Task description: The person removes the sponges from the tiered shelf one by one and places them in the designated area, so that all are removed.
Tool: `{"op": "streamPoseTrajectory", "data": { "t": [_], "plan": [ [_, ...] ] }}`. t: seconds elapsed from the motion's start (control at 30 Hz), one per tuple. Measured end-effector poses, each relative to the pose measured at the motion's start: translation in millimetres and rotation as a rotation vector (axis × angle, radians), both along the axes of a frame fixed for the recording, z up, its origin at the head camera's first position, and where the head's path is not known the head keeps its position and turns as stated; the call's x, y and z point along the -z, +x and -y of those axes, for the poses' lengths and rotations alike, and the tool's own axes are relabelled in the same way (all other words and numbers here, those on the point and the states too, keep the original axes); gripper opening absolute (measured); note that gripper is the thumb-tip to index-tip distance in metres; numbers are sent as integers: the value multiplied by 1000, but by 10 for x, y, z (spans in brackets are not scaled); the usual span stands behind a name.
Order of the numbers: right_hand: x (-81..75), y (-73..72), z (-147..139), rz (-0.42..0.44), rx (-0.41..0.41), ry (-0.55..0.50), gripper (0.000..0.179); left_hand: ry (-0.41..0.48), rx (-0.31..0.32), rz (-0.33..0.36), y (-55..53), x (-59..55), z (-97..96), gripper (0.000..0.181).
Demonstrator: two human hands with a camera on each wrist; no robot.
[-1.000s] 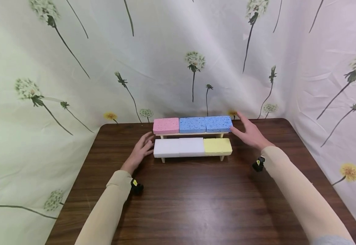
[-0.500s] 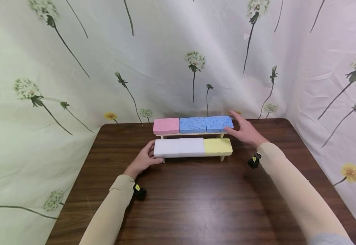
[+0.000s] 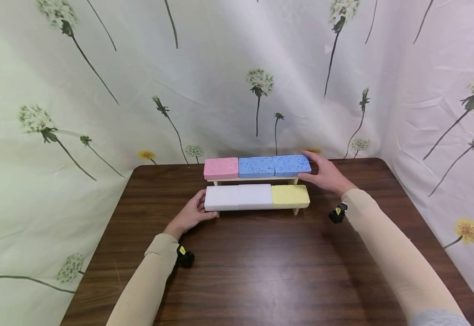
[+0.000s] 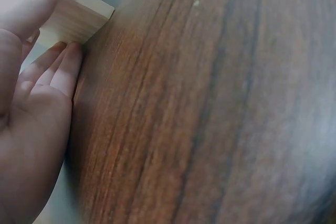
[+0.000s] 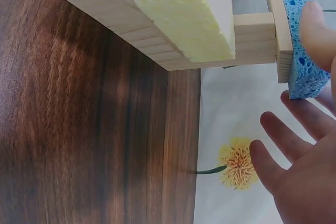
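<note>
A two-tier wooden stand [image 5: 257,38] holds a row of sponges on each tier. On the upper tier sit a pink sponge [image 3: 221,168], a blue sponge [image 3: 256,167] and another blue sponge [image 3: 292,165] at the right end. The lower tier bears two white sponges [image 3: 237,196] and a yellow sponge [image 3: 290,195]. My left hand [image 3: 189,214] grips the stand's lower left end, thumb in front and fingertips at the wooden support [image 4: 73,17]. My right hand [image 3: 329,175] holds the right blue sponge's outer end, thumb on its front face, index fingertip at its end.
The stand is near the back of a dark wood-grain table [image 3: 253,267]. Right behind it hangs a white cloth [image 3: 216,90] printed with dandelions, which also covers both sides.
My left hand has come forward and closed in on the stand's lower left end. My right hand has moved left onto the right blue sponge. The stand has stayed in place.
</note>
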State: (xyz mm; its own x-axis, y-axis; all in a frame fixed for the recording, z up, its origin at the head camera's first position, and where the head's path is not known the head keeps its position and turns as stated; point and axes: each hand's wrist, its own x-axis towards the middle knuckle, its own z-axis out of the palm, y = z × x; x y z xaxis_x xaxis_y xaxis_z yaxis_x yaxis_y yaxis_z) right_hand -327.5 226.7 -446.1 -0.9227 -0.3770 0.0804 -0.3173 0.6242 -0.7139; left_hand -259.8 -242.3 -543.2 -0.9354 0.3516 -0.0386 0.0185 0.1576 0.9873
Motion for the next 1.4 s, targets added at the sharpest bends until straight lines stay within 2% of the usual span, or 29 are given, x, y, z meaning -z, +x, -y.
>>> {"op": "streamPoseTrajectory", "data": {
  "t": [0.4, 0.67, 1.0, 1.4],
  "plan": [
    [-13, 3, 4, -26, 18, -3, 79, 2, 11, -20, 2, 22, 9, 84],
    [-5, -10, -97, -47, 25, -18, 76, 12, 22, -29, 3, 16, 17, 84],
    [2, 42, -268, -22, 64, -49, 71, 8, 17, -8, -9, 32, 12, 85],
    [-41, 111, -467, 0, 87, -33, 68, -3, 15, -6, -6, 33, 15, 84]
  ]
}}
